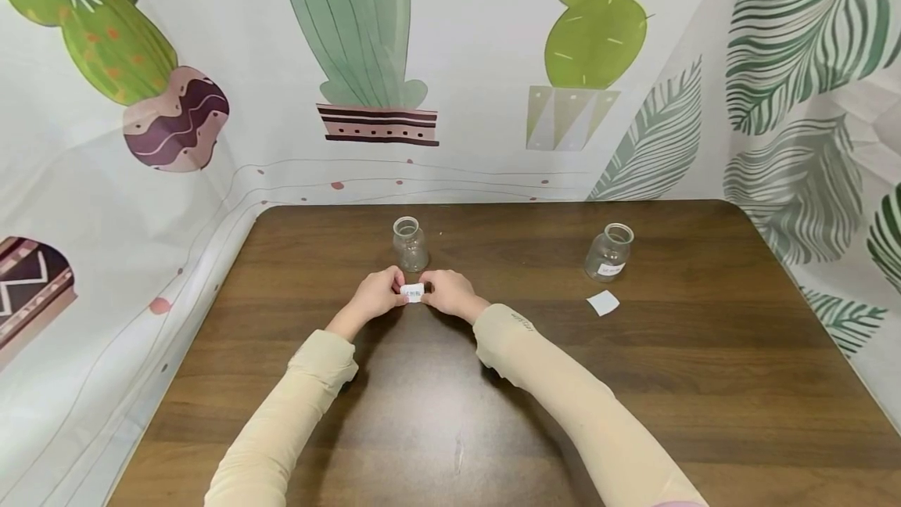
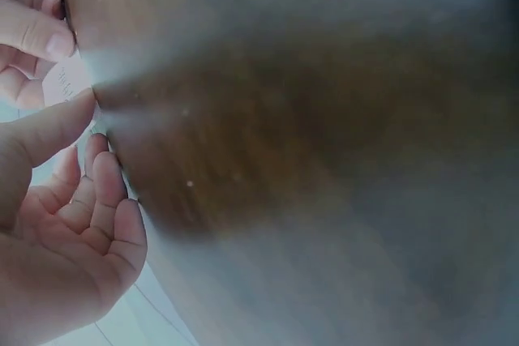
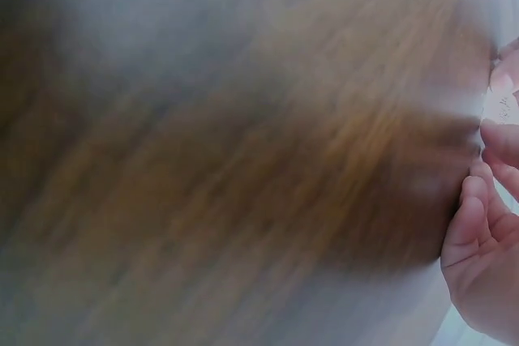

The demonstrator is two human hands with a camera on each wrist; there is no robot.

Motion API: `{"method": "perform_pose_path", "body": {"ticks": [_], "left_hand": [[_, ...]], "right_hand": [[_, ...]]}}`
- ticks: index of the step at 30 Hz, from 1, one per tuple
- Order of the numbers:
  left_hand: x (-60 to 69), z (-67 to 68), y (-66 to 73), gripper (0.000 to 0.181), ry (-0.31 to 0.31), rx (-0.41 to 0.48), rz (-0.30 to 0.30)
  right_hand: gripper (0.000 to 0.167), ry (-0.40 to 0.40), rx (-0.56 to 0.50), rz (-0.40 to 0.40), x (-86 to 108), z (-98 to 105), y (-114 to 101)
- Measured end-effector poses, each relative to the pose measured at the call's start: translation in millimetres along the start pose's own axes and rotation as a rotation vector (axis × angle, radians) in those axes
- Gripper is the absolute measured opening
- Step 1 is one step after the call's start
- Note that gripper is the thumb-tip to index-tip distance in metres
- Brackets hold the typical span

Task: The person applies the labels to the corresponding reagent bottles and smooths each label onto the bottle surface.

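The head view is bright, with glare on the table below the fingers; beside them, both wrist views are blurred.

Pale cream on both sides here, the left sleeve creased in soft rings and gathered into a thick, ruffled left cuff, while the right sleeve runs smoother down to a loose, wavy right cuff. And look, dark lettering beside that right cuff, too small to read! Beyond the cuffs, left grip and right grip are both bare.
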State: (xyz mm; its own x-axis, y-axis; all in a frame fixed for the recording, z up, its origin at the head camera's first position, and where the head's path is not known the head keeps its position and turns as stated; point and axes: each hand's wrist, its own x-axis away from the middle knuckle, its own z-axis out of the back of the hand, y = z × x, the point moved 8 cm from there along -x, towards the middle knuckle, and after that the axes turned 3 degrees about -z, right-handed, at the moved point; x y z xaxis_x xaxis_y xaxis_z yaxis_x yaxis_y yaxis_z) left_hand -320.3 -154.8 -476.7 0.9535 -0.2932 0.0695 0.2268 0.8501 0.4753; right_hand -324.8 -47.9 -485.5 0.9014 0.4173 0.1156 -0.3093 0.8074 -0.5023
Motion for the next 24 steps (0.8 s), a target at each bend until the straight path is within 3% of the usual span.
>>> {"method": "perform_pose_path", "body": {"ticks": [4, 13, 24], "left_hand": [[1.9, 1.7, 4.2, 0.022, 0.035, 0.011, -0.032], [14.5, 14.8, 20.5, 0.013, 0.145, 0.114, -0.141], [34.5, 26.9, 58.6, 0.012, 0.215, 0.124, -0.339]], "right_hand": [[0.007, 0.005, -0.086, 0.021, 1.5, 2, 2], [0.012, -0.145, -0.556, 0.027, 11.7, 1, 9], [0.02, -0.159, -0.748, -0.007, 23.6, 20, 7]]}}
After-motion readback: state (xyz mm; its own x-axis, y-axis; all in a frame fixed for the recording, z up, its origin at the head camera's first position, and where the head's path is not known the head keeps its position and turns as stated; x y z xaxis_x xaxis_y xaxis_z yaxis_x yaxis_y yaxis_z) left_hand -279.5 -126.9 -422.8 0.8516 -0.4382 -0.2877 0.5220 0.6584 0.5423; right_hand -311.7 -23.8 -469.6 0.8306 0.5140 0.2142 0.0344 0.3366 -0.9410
